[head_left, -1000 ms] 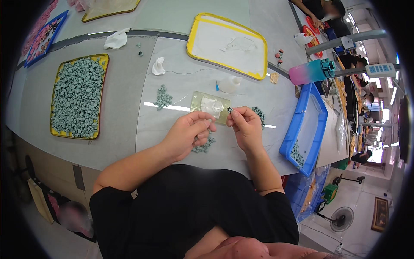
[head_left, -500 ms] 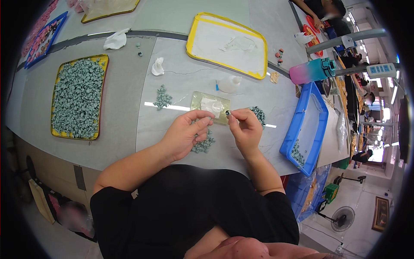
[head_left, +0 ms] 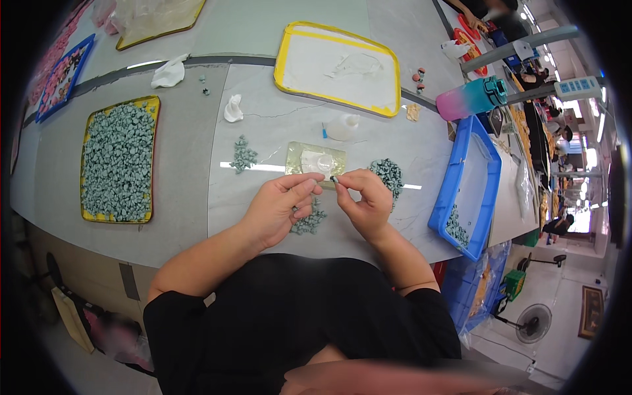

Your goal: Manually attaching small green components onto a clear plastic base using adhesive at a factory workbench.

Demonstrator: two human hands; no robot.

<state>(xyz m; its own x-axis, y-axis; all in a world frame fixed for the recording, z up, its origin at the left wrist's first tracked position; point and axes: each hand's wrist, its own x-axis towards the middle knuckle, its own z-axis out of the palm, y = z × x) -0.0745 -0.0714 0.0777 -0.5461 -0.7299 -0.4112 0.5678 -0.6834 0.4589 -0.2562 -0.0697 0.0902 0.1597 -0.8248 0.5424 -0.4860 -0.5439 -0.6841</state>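
The right hand (head_left: 364, 204) pinches a tiny dark piece (head_left: 334, 179) between thumb and forefinger, its fingers closed on it, just above the near edge of a small yellowish pad (head_left: 315, 160) that carries a clear round cap (head_left: 324, 162). The left hand (head_left: 282, 209) sits at nine o'clock of that piece, its fingers curled and its thumb and forefinger tips meeting the piece from the other side; whether they actually grip it cannot be told at this size. The likeliest slip, as I judge it, is the piece popping out of so small a pinch and dropping into the grey-green parts (head_left: 309, 222) heaped under the left hand, at six o'clock of the pad, where it would be hard to find again. A second heap (head_left: 388, 174) lies at three o'clock, close to the right knuckles, and a careless sweep of that hand could scatter it across the table (head_left: 276, 125). The small white bottle (head_left: 343, 126) at twelve o'clock looks light enough to tip if reached past hastily.
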